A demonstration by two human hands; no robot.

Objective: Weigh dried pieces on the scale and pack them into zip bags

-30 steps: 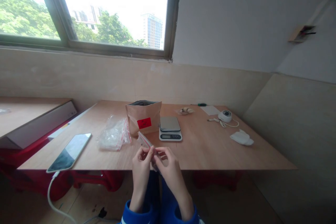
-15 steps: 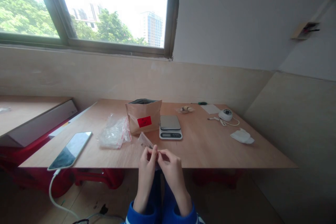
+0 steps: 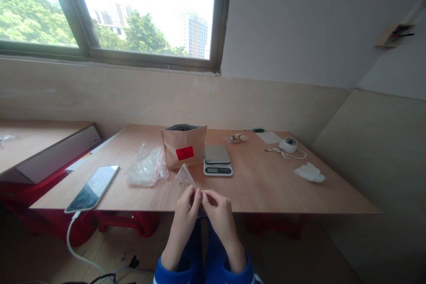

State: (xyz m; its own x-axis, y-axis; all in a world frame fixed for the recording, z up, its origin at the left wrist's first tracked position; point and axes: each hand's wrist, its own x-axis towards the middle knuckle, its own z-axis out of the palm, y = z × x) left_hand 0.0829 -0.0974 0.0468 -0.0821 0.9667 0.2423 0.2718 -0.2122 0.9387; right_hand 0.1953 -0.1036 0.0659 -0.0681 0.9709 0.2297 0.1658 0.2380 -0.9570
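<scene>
My left hand (image 3: 188, 206) and my right hand (image 3: 217, 206) meet at the table's front edge, fingertips pinched together on a small clear plastic bag (image 3: 185, 175). One corner of the bag sticks up beyond my left fingers, and some dark bits show inside it. My fingers hide the rest of the bag. Behind it stands an open brown paper pouch (image 3: 173, 151) with a red label. A small digital scale (image 3: 217, 155) sits to the pouch's right, its steel plate bare. Left of the pouch lies a pile of clear zip bags (image 3: 143, 169) with red seal lines.
A phone (image 3: 92, 188) with a white cable lies at the left front edge. Toward the back are a bag of pale pieces (image 3: 237, 138), a green-handled tool (image 3: 258, 130) and a paper sheet (image 3: 269, 137). A white corded camera (image 3: 288, 145) and a crumpled tissue (image 3: 309, 172) lie right.
The small bag's corner has risen and stands more upright behind my fingers. My fingertips have drawn closer together. The whole view has shifted slightly.
</scene>
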